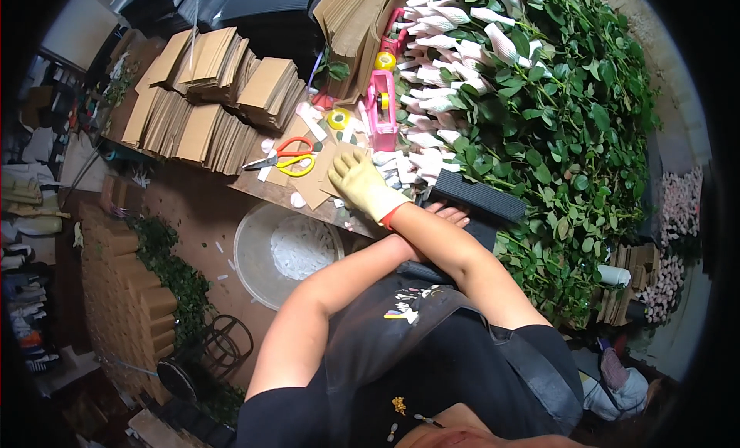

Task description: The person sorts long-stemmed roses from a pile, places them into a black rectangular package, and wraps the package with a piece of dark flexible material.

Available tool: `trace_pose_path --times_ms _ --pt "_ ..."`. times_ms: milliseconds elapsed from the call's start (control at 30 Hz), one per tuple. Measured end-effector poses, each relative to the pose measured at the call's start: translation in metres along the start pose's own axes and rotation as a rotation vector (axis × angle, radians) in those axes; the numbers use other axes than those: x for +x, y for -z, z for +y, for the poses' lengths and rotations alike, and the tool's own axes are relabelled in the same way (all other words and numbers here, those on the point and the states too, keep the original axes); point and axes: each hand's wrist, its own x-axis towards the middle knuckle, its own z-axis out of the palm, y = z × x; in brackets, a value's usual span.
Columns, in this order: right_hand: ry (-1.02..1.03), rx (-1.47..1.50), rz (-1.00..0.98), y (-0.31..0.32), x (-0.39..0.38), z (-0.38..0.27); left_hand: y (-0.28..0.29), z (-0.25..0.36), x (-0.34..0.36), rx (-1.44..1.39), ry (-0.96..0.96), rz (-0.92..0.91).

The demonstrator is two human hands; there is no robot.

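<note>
My forearms cross, the right one over the left. A pale yellow glove covers my right hand [361,184], which rests palm down with fingers apart on flat cardboard pieces [310,189] at the table's near edge. My bare left hand [450,213] emerges beyond the right forearm, fingers stretched out, beside a black ribbed bar [479,196]; the rest of that hand is hidden. Scissors [294,156] with orange and yellow handles lie left of the glove. Past it stands a pink tape dispenser [382,112], with a yellow tape roll [338,119] to its left.
Leafy stems [555,139] with heads in white net sleeves [443,70] are piled at right. Folded cardboard stacks [196,132] fill the table's left side. Below its edge is a bucket [248,264] containing white pieces. A round metal stand [227,344] is at lower left.
</note>
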Motion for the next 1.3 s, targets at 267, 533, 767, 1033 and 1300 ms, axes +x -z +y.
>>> trace_pose_path --times_ms 267,533,767,1033,1300 --pt "0.086 0.471 0.328 0.175 -0.025 0.034 -0.021 0.000 -0.008 -0.505 0.057 0.054" --pt "-1.113 1.324 -0.187 0.241 -0.206 0.050 0.030 0.010 0.007 -0.089 0.020 0.155" --pt "-1.341 1.374 -0.281 0.175 -0.232 0.051 0.030 0.003 0.002 -0.074 -0.026 0.039" --pt "-1.434 1.102 -0.298 0.184 -0.223 0.035 0.070 -0.010 -0.038 0.004 0.045 0.383" --pt "-1.104 0.734 -0.325 0.241 -0.225 0.055 0.067 0.024 -0.023 -0.132 0.066 0.146"
